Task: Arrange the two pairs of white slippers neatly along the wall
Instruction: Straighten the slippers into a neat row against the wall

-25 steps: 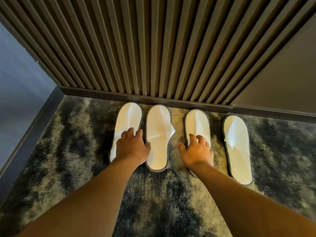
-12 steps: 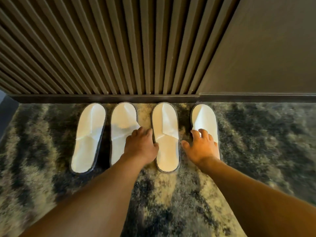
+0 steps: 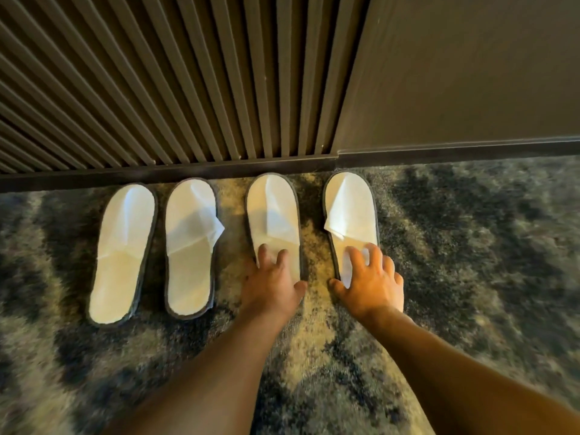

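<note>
Four white slippers with grey edging lie in a row on the carpet, toes against the baseboard (image 3: pixel 188 174). The first slipper (image 3: pixel 122 246) leans slightly left, and the second slipper (image 3: pixel 188 246) has a loose flap sticking out to the right. My left hand (image 3: pixel 271 287) presses on the heel of the third slipper (image 3: pixel 271 215), with the thumb hooked around its right edge. My right hand (image 3: pixel 370 284) lies with spread fingers on the heel of the fourth slipper (image 3: pixel 350 211), thumb at its left edge.
A dark slatted wall (image 3: pixel 188 89) runs behind the slippers and changes to a plain dark panel (image 3: pixel 470 73) on the right. The mottled grey and beige carpet (image 3: pixel 470 246) extends to both sides and toward me.
My left hand has moved rightward along the row, from the second slipper to the third. My right hand went from the third slipper to the fourth and stays there. The view shifted.
</note>
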